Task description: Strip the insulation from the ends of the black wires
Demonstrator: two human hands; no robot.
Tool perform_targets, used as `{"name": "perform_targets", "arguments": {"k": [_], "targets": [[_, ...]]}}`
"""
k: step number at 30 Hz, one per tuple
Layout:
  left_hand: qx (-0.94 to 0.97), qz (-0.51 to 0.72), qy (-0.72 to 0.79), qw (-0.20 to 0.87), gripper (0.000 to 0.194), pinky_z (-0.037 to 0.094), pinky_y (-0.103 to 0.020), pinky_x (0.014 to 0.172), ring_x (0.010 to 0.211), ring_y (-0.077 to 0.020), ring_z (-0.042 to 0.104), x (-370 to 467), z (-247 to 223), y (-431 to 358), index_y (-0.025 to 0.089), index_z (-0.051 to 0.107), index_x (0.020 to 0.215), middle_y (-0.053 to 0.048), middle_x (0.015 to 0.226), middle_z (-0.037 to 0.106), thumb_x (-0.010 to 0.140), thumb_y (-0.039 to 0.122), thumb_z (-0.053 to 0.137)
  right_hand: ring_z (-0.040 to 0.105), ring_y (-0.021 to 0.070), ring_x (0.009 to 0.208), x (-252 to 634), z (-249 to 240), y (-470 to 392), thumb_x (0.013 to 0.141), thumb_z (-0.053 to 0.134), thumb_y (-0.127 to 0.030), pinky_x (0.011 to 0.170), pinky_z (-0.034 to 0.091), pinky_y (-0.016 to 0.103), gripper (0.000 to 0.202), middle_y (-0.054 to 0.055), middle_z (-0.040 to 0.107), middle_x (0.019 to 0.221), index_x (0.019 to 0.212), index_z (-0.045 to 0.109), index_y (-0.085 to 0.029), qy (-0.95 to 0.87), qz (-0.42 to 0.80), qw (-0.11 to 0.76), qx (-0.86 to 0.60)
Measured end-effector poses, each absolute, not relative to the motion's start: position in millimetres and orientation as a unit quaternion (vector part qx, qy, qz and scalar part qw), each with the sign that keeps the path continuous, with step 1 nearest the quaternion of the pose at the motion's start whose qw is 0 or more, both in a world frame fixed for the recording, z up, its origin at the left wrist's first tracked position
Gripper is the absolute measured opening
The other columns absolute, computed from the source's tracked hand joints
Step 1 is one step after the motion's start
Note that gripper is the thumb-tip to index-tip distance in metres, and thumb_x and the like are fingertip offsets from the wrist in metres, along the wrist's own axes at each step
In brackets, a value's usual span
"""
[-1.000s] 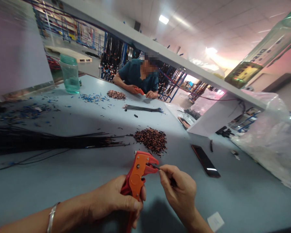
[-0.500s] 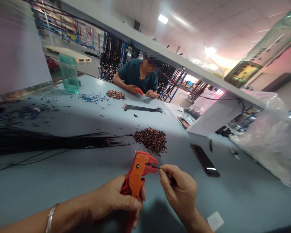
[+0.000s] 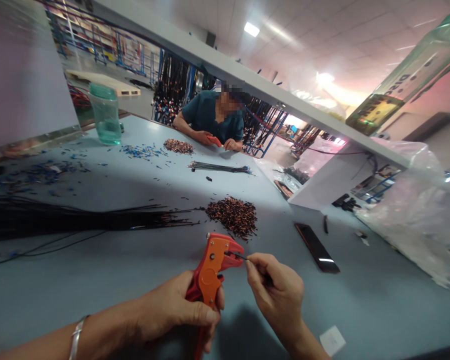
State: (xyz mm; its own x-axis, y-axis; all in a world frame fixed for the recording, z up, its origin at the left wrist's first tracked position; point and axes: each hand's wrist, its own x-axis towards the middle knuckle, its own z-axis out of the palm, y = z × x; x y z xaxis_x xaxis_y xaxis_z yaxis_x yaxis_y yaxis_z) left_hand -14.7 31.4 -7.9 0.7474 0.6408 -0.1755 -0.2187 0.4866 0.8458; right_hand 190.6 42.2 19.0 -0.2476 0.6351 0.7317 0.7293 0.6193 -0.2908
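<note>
My left hand (image 3: 195, 305) is wrapped round the handles of a red and orange wire stripper (image 3: 211, 272), whose jaws point to the right. A thin black wire (image 3: 243, 257) runs from between the jaws to the fingertips of my right hand (image 3: 275, 290), which pinch it. Just beyond the tool lies a heap of small copper and black wire pieces (image 3: 232, 216). To the left, a long bundle of black wires (image 3: 97, 220) stretches across the table, its stripped-looking ends near the heap.
A person (image 3: 213, 117) sits across the table (image 3: 142, 280) holding a red tool. A phone (image 3: 317, 247) and white paper (image 3: 332, 341) lie right. Farther back are a green cup (image 3: 105, 115), blue bits (image 3: 142, 151) and a small wire bundle (image 3: 221, 167). Clear plastic (image 3: 408, 215) covers the right edge.
</note>
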Motion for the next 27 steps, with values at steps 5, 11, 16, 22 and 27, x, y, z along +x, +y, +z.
{"name": "perform_targets", "arguments": {"k": [5, 11, 16, 22, 27], "targets": [[0.431, 0.262, 0.243, 0.828, 0.025, 0.049, -0.031, 0.059, 0.054, -0.0160, 0.061, -15.0, -6.5, 29.5, 0.017, 0.055, 0.086, 0.000, 0.062, 0.061, 0.071, 0.028, 0.071, 0.044, 0.0085, 0.039, 191.0, 19.3, 41.6, 0.089, 0.056, -0.017, 0.044, 0.036, 0.020, 0.013, -0.006, 0.051, 0.050, 0.078, 0.061, -0.020, -0.797, -0.061, 0.425, -0.425], [0.443, 0.273, 0.245, 0.818, 0.022, 0.046, -0.026, 0.053, 0.048, -0.0134, 0.058, -11.2, -9.0, 27.0, 0.017, 0.054, 0.080, 0.002, 0.056, 0.059, 0.071, 0.028, 0.070, 0.046, 0.0085, 0.039, 190.3, 21.3, 39.9, 0.089, 0.056, -0.016, 0.044, 0.036, 0.020, 0.012, -0.006, 0.052, 0.050, 0.080, 0.063, -0.019, -0.797, -0.064, 0.429, -0.420], [0.436, 0.279, 0.248, 0.819, 0.022, 0.044, -0.024, 0.048, 0.044, -0.0129, 0.056, -9.2, -8.9, 29.1, 0.018, 0.053, 0.079, 0.002, 0.055, 0.058, 0.069, 0.028, 0.071, 0.046, 0.0081, 0.041, 190.8, 22.9, 38.4, 0.088, 0.057, -0.015, 0.046, 0.037, 0.020, 0.010, -0.007, 0.052, 0.052, 0.080, 0.062, -0.019, -0.796, -0.070, 0.438, -0.411], [0.435, 0.274, 0.243, 0.823, 0.023, 0.045, -0.025, 0.049, 0.046, -0.0139, 0.058, -10.6, -10.1, 28.7, 0.018, 0.054, 0.079, 0.002, 0.057, 0.059, 0.070, 0.029, 0.071, 0.046, 0.0084, 0.042, 190.2, 23.9, 37.6, 0.088, 0.058, -0.012, 0.046, 0.038, 0.020, 0.010, -0.006, 0.053, 0.052, 0.082, 0.062, -0.019, -0.797, -0.073, 0.442, -0.406], [0.436, 0.275, 0.241, 0.822, 0.025, 0.045, -0.026, 0.051, 0.047, -0.0139, 0.058, -10.9, -13.4, 28.5, 0.018, 0.054, 0.081, 0.001, 0.058, 0.059, 0.070, 0.030, 0.072, 0.044, 0.0083, 0.041, 190.5, 22.6, 39.3, 0.088, 0.057, -0.012, 0.045, 0.036, 0.021, 0.010, -0.006, 0.052, 0.052, 0.082, 0.062, -0.019, -0.796, -0.070, 0.442, -0.408]]}}
